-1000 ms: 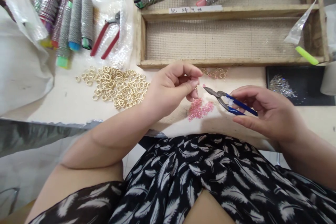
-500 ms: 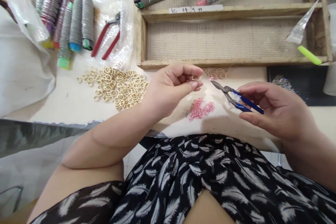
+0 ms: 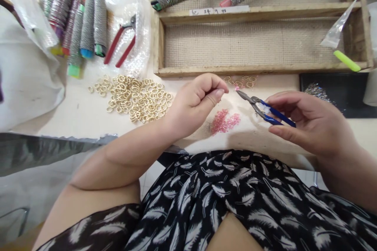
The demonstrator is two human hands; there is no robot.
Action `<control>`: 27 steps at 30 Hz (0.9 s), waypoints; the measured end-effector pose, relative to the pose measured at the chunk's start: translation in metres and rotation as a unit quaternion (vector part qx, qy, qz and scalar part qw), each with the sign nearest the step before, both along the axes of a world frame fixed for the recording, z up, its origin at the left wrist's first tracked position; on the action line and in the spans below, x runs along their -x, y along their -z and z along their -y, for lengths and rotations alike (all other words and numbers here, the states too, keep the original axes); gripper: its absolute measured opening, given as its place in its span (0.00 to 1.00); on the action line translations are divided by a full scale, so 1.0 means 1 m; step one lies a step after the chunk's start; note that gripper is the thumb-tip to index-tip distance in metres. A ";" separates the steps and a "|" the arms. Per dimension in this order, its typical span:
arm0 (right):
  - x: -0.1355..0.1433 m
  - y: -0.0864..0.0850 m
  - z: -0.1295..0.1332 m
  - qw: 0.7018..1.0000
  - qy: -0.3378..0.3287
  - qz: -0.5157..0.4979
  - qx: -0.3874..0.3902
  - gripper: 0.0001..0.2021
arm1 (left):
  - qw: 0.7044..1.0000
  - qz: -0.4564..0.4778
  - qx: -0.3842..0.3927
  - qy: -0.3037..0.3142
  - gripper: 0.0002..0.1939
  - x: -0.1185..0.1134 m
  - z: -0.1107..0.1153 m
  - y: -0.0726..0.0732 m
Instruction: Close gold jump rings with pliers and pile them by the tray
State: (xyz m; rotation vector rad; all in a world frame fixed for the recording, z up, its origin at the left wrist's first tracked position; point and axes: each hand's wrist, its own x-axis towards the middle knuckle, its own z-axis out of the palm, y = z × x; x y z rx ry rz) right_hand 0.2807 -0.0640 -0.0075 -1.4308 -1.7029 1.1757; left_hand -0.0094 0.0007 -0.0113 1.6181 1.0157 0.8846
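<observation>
My left hand (image 3: 196,102) is closed, thumb against the index finger, above the table's middle; a tiny bit of gold shows under the fingertips, and the rest of the held item is hidden. My right hand (image 3: 312,121) holds blue-handled pliers (image 3: 279,117), whose jaws point left at a tiny pink piece at their tip. Between the hands lies a small heap of pink beads (image 3: 220,122). Several gold rings (image 3: 250,82) rest beyond the plier tips. A large pile of gold rings (image 3: 138,100) spreads left of my left hand.
At the back stands a wooden mesh tray (image 3: 259,70) with two wrapped rods. Red-handled pliers (image 3: 127,51) and several coil-wrapped rods (image 3: 87,27) lie on plastic at the back left. A black tray (image 3: 356,98) is at the right.
My left hand's fingers have curled closer together, and the gold ring seen at their tips before is now mostly hidden. The right hand and pliers have hardly moved.
</observation>
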 end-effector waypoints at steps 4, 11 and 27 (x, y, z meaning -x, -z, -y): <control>0.000 0.000 -0.002 1.000 0.006 -0.005 0.011 0.20 | 0.997 0.047 0.063 0.024 0.08 0.000 -0.003 0.003; 0.000 -0.001 -0.005 0.999 0.031 -0.020 0.033 0.21 | 0.969 0.124 0.215 0.002 0.04 -0.003 -0.007 0.003; 0.003 -0.004 -0.007 0.998 0.036 -0.038 0.039 0.21 | 0.977 0.109 0.180 -0.025 0.06 -0.004 -0.002 0.008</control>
